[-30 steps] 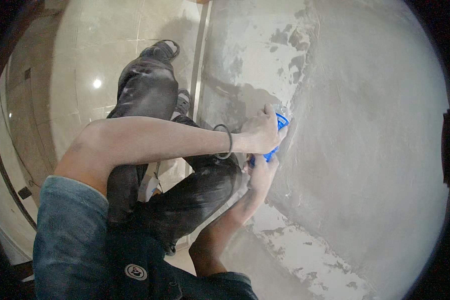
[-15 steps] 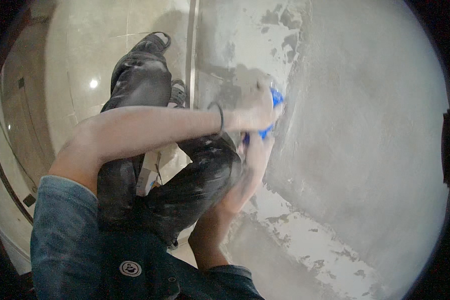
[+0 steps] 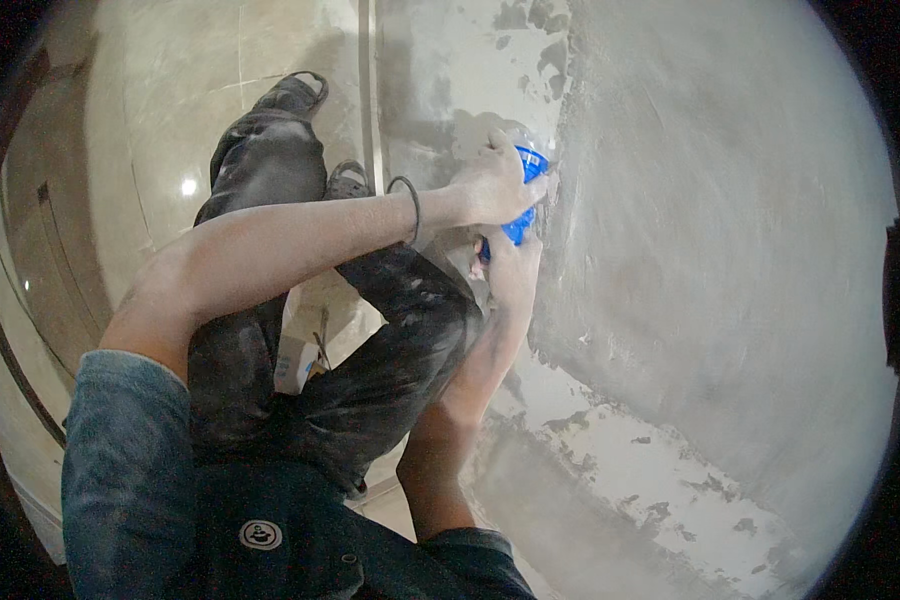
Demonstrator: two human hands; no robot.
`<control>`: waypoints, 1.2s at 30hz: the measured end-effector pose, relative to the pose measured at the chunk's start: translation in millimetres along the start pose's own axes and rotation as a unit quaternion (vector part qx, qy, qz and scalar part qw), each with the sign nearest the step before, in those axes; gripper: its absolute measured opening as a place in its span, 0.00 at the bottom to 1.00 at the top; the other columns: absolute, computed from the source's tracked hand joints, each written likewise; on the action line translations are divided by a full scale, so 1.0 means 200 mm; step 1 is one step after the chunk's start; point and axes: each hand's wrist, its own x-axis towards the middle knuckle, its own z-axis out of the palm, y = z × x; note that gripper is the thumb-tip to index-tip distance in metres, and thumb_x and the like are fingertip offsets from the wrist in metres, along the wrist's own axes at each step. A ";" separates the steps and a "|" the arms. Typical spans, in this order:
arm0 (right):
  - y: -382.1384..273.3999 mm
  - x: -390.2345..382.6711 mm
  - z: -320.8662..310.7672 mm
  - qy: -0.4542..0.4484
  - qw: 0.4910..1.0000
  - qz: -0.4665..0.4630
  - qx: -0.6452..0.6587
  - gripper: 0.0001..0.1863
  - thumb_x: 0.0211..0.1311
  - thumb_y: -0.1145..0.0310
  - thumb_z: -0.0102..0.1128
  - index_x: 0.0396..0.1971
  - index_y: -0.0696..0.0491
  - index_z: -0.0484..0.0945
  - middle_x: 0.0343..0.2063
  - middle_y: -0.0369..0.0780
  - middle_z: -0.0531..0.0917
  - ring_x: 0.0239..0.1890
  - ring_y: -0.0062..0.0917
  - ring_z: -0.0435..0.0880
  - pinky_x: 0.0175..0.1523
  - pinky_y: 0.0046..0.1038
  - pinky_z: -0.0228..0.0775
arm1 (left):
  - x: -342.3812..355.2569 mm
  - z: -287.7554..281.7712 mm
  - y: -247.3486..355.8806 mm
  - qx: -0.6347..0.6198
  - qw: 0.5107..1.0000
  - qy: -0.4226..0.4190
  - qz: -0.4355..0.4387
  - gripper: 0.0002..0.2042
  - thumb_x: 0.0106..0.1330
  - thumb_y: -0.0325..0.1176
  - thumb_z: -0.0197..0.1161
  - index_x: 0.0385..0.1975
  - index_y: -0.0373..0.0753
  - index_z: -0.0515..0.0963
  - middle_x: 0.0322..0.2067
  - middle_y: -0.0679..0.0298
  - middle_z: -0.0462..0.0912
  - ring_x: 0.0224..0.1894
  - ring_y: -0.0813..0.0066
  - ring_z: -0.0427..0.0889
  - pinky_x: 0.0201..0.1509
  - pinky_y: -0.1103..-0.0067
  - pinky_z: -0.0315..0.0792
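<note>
A blue plastic hand tool (image 3: 531,165) is held against the grey wall (image 3: 690,220), beside a strip of white filler. Its exact kind is hidden by my fingers. My left hand (image 3: 497,188) wraps round its upper part, with the thumb stretched toward the wall. Just below, my right hand (image 3: 515,268) grips the tool's lower end. Pale dust coats both hands and forearms. A dark band circles my left wrist.
White filler (image 3: 630,460) runs in a patchy strip along the lower wall. My bent, dusty legs (image 3: 390,350) lie left of the tool. A small white box (image 3: 292,362) sits between them on the tiled floor (image 3: 170,120). A metal-coloured strip (image 3: 366,90) divides floor and wall.
Both hands have shifted slightly up and left in view with the blue tool, still gripping it. The hands were blurred by motion before and look sharper now. The whole view has moved slightly.
</note>
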 end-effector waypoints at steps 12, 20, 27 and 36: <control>0.10 -0.18 -0.08 -0.032 0.998 -0.016 -0.047 0.27 0.58 0.69 0.70 0.54 0.59 0.68 0.29 0.37 0.79 0.16 0.16 0.74 0.18 0.17 0.65 | -0.14 -0.01 -0.17 -0.056 0.998 -0.021 -0.020 0.45 0.49 0.54 0.74 0.61 0.29 0.64 0.52 0.43 0.77 0.55 0.53 0.79 0.60 0.68 0.73; 0.16 -0.20 -0.04 -0.026 0.990 -0.095 -0.101 0.40 0.56 0.68 0.72 0.67 0.58 0.62 0.36 0.40 0.81 0.21 0.16 0.75 0.21 0.18 0.67 | -0.15 -0.07 -0.27 -0.030 0.993 0.013 -0.114 0.48 0.48 0.60 0.73 0.53 0.17 0.67 0.50 0.38 0.78 0.54 0.52 0.80 0.57 0.68 0.74; 0.17 -0.30 -0.06 0.004 0.992 -0.076 -0.098 0.31 0.61 0.64 0.68 0.62 0.58 0.69 0.33 0.38 0.81 0.20 0.16 0.74 0.21 0.19 0.66 | -0.17 0.09 -0.42 -0.060 0.996 -0.058 -0.036 0.43 0.51 0.62 0.69 0.52 0.23 0.74 0.45 0.41 0.82 0.49 0.51 0.83 0.56 0.66 0.76; 0.12 -0.17 -0.05 0.033 0.991 -0.010 -0.128 0.26 0.59 0.60 0.71 0.50 0.64 0.78 0.26 0.39 0.81 0.15 0.15 0.73 0.18 0.22 0.63 | -0.14 0.13 -0.43 -0.128 0.991 -0.014 -0.035 0.38 0.55 0.59 0.67 0.54 0.28 0.73 0.43 0.43 0.83 0.48 0.52 0.84 0.55 0.66 0.76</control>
